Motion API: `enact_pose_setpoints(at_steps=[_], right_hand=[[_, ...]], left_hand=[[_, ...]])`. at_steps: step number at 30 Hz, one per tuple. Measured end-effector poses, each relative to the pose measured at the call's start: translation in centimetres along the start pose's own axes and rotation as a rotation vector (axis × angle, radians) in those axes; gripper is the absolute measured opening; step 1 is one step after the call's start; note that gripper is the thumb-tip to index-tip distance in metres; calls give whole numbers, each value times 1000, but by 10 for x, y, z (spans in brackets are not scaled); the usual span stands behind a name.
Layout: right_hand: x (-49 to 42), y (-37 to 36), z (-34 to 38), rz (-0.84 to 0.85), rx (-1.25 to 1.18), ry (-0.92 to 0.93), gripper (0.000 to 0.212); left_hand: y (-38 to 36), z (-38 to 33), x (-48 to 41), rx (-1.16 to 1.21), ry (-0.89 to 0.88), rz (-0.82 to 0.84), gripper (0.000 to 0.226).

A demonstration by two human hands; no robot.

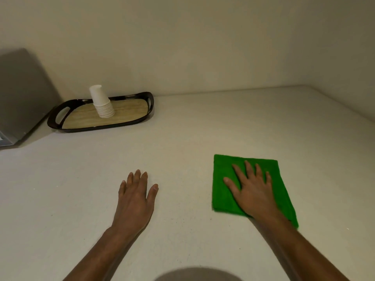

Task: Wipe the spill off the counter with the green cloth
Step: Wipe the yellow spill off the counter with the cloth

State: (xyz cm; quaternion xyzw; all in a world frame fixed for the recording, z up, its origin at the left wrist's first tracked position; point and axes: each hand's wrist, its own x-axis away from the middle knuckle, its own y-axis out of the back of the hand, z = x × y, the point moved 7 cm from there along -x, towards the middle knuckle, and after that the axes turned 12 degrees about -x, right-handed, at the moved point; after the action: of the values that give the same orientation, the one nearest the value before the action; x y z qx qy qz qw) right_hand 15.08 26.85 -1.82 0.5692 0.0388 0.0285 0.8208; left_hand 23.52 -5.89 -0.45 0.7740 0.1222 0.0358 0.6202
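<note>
A folded green cloth (225, 191) lies flat on the pale counter (182, 142), right of centre. My right hand (251, 191) rests palm down on top of it, fingers spread, pressing it to the surface without gripping it. My left hand (135, 197) lies flat on the bare counter to the left of the cloth, fingers together, holding nothing. No spill shows on the counter; fine dark specks dot the surface near my hands.
A dark-rimmed tray (60, 110) with a wood-look base sits at the back left against the wall, carrying a stack of white paper cups (101, 102). A grey appliance (20, 94) stands at the far left. Walls close the back and right.
</note>
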Motion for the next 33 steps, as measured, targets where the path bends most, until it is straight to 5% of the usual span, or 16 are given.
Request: enact_pose_setpoints(at_steps=[7,14,24,28,33], right_hand=[[95,-32,89,159,-111,246,76],[17,-58,173,190,-83,370,67],[-44,15,-38,29,-29,-82,86],[19,36,-90,-9,6,-87,87],[108,24,-61,108,-45,47,82]], left_hand=[[17,-21,0,97,-4,-82,70],[18,-43,-4,98,-15,-89,62],[-13,-91,17,60,-88,-23,70],[-22,-93,20,-20,-84,21,65],[-17,-94,21,-10,-45,6,67]])
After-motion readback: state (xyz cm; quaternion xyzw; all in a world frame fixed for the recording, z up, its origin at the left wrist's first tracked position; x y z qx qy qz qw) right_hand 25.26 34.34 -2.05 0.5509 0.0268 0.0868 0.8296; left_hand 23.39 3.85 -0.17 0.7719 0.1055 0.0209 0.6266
